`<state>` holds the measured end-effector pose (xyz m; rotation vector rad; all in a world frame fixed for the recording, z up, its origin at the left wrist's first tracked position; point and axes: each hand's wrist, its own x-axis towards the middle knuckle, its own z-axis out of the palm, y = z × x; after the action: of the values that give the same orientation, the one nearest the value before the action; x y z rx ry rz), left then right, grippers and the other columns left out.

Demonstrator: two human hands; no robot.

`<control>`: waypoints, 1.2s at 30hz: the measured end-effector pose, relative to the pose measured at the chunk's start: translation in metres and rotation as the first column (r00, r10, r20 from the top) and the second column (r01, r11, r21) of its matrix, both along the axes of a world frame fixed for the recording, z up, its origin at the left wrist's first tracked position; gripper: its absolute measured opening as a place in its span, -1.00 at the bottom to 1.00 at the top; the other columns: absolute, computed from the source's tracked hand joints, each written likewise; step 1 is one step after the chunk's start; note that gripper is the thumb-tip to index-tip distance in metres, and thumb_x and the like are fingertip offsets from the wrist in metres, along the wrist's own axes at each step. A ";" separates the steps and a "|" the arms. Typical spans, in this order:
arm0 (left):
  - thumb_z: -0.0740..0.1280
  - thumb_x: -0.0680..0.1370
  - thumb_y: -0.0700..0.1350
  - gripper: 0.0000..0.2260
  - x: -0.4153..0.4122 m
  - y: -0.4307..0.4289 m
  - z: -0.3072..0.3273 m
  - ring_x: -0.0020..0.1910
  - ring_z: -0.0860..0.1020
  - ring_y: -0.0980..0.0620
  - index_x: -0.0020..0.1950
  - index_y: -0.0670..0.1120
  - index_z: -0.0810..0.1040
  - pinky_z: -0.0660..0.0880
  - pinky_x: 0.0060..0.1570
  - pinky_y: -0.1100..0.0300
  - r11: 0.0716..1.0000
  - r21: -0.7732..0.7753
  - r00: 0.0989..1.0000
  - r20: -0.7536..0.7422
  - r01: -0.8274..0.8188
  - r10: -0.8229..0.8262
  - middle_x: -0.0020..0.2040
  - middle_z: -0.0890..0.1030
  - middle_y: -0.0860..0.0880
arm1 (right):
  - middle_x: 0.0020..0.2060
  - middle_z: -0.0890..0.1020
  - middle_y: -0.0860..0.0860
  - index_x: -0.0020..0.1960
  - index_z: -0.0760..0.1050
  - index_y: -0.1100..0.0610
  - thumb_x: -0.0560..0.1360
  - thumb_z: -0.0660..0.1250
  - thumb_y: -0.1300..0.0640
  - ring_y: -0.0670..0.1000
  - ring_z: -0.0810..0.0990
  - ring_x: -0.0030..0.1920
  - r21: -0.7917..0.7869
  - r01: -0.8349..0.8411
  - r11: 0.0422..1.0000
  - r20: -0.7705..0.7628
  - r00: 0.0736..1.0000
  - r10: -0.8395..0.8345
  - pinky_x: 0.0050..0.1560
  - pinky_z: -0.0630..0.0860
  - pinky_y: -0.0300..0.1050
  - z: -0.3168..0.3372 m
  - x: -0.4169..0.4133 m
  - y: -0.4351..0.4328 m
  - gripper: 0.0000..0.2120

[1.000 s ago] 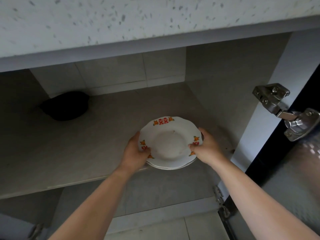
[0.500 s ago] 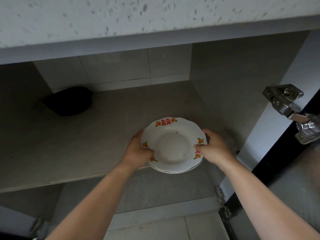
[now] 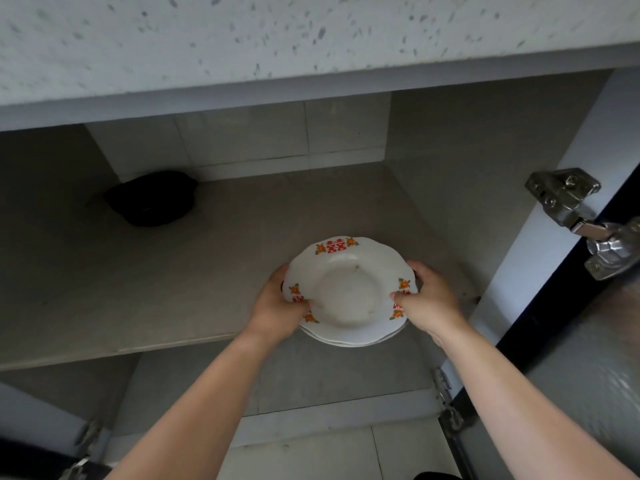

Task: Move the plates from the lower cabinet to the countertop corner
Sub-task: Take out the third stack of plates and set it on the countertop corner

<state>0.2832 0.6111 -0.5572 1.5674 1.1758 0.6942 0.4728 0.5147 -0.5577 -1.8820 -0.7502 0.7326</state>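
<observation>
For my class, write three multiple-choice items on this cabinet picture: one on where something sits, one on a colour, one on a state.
1. Where is the dark pot?
A. back left of the shelf
B. on the floor
C. front right of the shelf

2. What colour are the characters on the plates?
A. blue
B. red
C. green

3. How are the plates held?
A. by one hand
B. by nobody
C. by both hands at opposite rims

Answers: 1 A, the pot sits by the back tiles on the left. 2 B, the rim marks are red. 3 C, the left hand and right hand grip opposite rims.
</observation>
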 end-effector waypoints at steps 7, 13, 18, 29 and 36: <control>0.41 0.35 -0.38 -0.51 -0.004 -0.009 0.004 0.00 0.55 -0.02 0.22 -0.09 0.46 0.49 -0.03 0.15 1.000 0.019 1.000 -0.012 -0.004 0.005 -0.02 0.58 -0.04 | -0.21 0.54 -0.11 0.09 0.42 -0.05 0.40 0.33 0.41 -0.05 0.54 -0.17 0.003 0.008 1.000 -0.008 1.000 -0.008 -0.36 0.38 -0.34 0.007 -0.009 -0.008 -0.57; 0.42 0.32 -0.33 -0.50 -0.027 -0.023 0.003 0.00 0.58 0.01 0.21 -0.03 0.45 0.45 -0.15 0.23 0.999 0.018 0.995 -0.092 -0.038 0.039 -0.04 0.59 0.02 | -0.26 0.52 -0.25 -0.02 0.40 -0.13 0.39 0.31 0.41 -0.21 0.51 -0.24 0.002 0.001 1.000 -0.025 1.000 -0.001 -0.33 0.41 -0.33 0.008 -0.033 -0.021 -0.56; 0.44 0.31 -0.26 -0.45 -0.058 -0.047 0.024 0.01 0.55 0.03 0.27 -0.01 0.40 0.44 -0.12 0.22 0.990 -0.014 0.977 -0.164 -0.137 0.133 0.01 0.59 0.03 | -0.23 0.51 -0.31 -0.01 0.41 -0.16 0.40 0.31 0.41 -0.29 0.49 -0.22 -0.020 -0.022 1.000 -0.048 0.999 0.021 -0.30 0.40 -0.39 0.035 -0.066 -0.036 -0.54; 0.35 0.40 -0.37 -0.33 -0.149 -0.140 0.158 -0.14 0.54 0.10 0.43 0.04 0.25 0.48 -0.50 0.37 0.915 -0.260 0.912 -0.353 -0.308 0.206 0.07 0.52 0.01 | -0.15 0.51 -0.28 0.28 0.40 -0.06 0.44 0.33 0.35 -0.11 0.56 -0.07 -0.265 -0.169 0.949 -0.137 0.981 0.136 -0.19 0.44 -0.30 0.159 -0.149 -0.110 -0.49; 0.33 0.42 -0.35 -0.38 -0.181 -0.202 0.264 0.05 0.52 -0.07 0.38 0.10 0.29 0.51 -0.40 0.22 0.846 -0.310 0.870 -0.388 -0.434 0.304 0.07 0.48 0.05 | 0.12 0.59 -0.07 0.35 0.36 -0.05 0.43 0.35 0.32 -0.07 0.59 0.06 -0.300 -0.282 0.911 -0.204 0.952 0.228 0.01 0.58 -0.14 0.248 -0.173 -0.151 -0.44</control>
<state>0.1024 0.4093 -0.2932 1.1440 1.7838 0.4112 0.2995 0.3635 -0.3095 -2.0043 -0.8167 1.2291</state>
